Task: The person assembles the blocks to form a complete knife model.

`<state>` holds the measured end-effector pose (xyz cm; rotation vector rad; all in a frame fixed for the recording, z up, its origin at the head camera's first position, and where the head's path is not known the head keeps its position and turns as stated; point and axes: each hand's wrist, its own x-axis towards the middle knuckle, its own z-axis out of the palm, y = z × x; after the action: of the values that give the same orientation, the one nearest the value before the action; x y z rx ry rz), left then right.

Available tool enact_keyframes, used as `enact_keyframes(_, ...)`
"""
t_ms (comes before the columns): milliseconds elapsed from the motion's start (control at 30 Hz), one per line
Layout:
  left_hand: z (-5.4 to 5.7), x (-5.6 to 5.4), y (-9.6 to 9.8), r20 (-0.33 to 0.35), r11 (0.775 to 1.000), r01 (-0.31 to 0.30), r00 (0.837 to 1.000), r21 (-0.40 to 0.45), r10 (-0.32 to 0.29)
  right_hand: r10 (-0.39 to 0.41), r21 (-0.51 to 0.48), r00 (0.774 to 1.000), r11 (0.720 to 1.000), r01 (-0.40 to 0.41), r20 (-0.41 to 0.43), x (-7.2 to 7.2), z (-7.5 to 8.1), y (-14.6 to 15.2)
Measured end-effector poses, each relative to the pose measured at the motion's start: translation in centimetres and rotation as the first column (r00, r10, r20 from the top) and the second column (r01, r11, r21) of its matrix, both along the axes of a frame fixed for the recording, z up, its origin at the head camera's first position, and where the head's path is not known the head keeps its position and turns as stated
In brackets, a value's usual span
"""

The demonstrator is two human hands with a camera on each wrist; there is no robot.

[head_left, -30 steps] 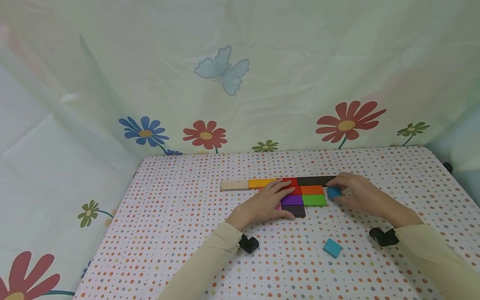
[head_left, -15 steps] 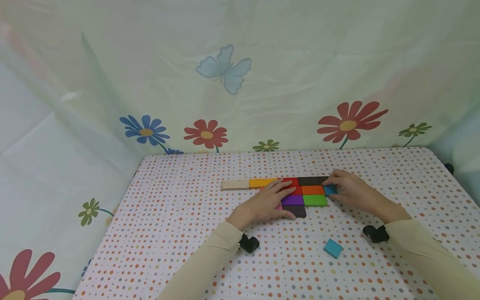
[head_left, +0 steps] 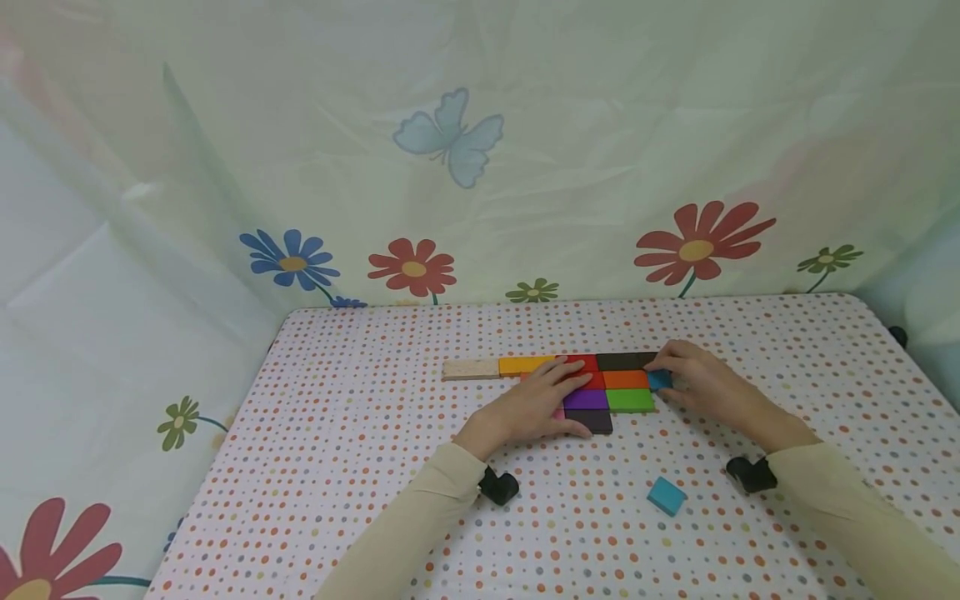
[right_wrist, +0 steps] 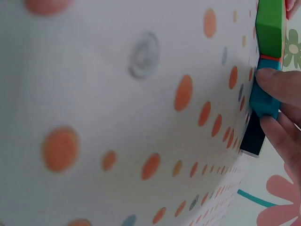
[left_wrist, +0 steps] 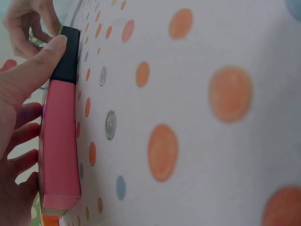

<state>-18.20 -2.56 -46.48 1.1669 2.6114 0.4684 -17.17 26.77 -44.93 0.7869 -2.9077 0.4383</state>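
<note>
Flat coloured blocks lie side by side in rows on the dotted table. My left hand [head_left: 521,408] rests spread over them, with the thumb touching a dark block [head_left: 588,422]; a pink block [left_wrist: 60,141] shows beneath it in the left wrist view. Between thumb and fingers my right hand [head_left: 705,385] pinches a small blue block [head_left: 659,380]. That block sits at the right end of an orange block [head_left: 626,379], just in front of a black block [head_left: 622,361] and beside a green block [head_left: 630,401]. Purple [head_left: 585,400] and red [head_left: 579,362] blocks are partly covered by the left hand.
Nearer to me, a second light-blue block [head_left: 667,497] lies apart on the dotted tablecloth [head_left: 360,467]. A plain wooden block [head_left: 470,369] and a yellow block [head_left: 525,366] extend the back row leftward. A flowered curtain [head_left: 570,167] hangs behind the table.
My right hand has moved left with the blue block, closing the gap to the orange block. During the last half second it barely moves. The left hand stays in place.
</note>
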Motion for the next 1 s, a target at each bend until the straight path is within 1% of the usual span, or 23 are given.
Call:
enact_keyframes(100, -0.1, 0.0, 0.0, 0.001, 1.0, -0.002, 1.0, 0.004, 0.002, 0.013, 0.017, 0.999, 1.0, -0.013, -0.031, 0.2, -0.1, -0.1)
enact_keyframes(200, -0.2, 0.1, 0.0, 0.003, 1.0, -0.006, 1.0, 0.003, 0.006, 0.018, 0.03, 0.999, 0.999, -0.017, -0.042, 0.3, -0.1, -0.2)
enact_keyframes(300, -0.3, 0.1, 0.0, 0.005, 1.0, -0.007, 1.0, 0.003, 0.007, 0.004, 0.037, 0.999, 0.999, -0.003, -0.034, 0.6, 0.1, -0.3)
enact_keyframes(433, -0.2, 0.1, 0.0, 0.015, 1.0, -0.004, 1.0, 0.01, 0.004, -0.017, 0.031, 1.0, 0.999, 0.018, -0.022, 1.3, 0.8, -0.4)
enact_keyframes(500, -0.2, 0.0, 0.0, 0.02, 1.0, -0.007, 1.0, 0.013, 0.007, 0.012, 0.013, 1.0, 1.0, -0.012, 0.008, 1.9, 1.4, -0.5)
enact_keyframes(567, -0.1, 0.0, 0.0, 0.019, 1.0, -0.012, 1.0, 0.011, 0.011, 0.088, -0.013, 0.995, 0.996, -0.087, 0.055, 2.5, 2.0, -0.6)
enact_keyframes(633, 0.0, 0.0, -0.1, 0.017, 1.0, -0.015, 1.0, 0.007, 0.014, 0.175, -0.043, 0.977, 0.984, -0.171, 0.12, 3.2, 2.5, -0.7)
enact_keyframes(733, -0.1, -0.1, -0.1, 0.015, 1.0, -0.013, 1.0, 0.007, 0.013, 0.247, -0.074, 0.934, 0.969, -0.235, 0.257, 4.4, 2.9, -1.0)
enact_keyframes(833, -0.1, -0.1, -0.1, 0.017, 1.0, -0.011, 1.0, 0.009, 0.011, 0.252, -0.1, 0.89, 0.968, -0.231, 0.379, 5.7, 2.6, -1.2)
enact_keyframes(867, -0.1, -0.1, -0.1, 0.017, 1.0, -0.01, 1.0, 0.008, 0.01, 0.251, -0.104, 0.879, 0.968, -0.228, 0.406, 6.0, 2.4, -1.2)
enact_keyframes(933, 0.0, -0.1, 0.0, 0.017, 1.0, -0.01, 1.0, 0.009, 0.01, 0.268, -0.12, 0.862, 0.963, -0.24, 0.431, 6.7, 1.9, -1.4)
enact_keyframes(1000, 0.0, -0.1, 0.0, 0.016, 1.0, -0.009, 1.0, 0.006, 0.009, 0.265, -0.102, 0.855, 0.964, -0.245, 0.445, 7.3, 1.3, -1.5)
